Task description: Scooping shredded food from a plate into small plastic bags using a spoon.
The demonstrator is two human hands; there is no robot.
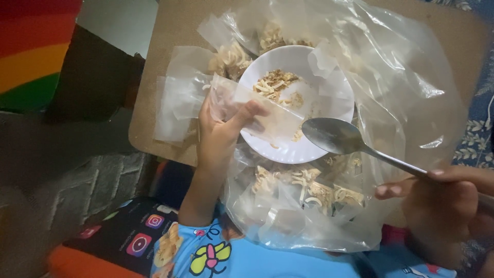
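At the centre of the frame, the left hand (218,136) pinches a small clear plastic pouch (257,110) between thumb and fingers, holding it over the left rim of a round white bowl (329,103) that contains a little heap of pale crispy snack strips (275,82). The pouch's long axis runs from the hand toward the lower right, its far end lying just beside the bowl of a long metal spoon (334,135). The right hand (442,198), at the lower right edge, grips the spoon's handle, which slants up-left toward the pouch. A large crumpled clear plastic bag (401,118) surrounds the bowl, on a brown board (146,128).
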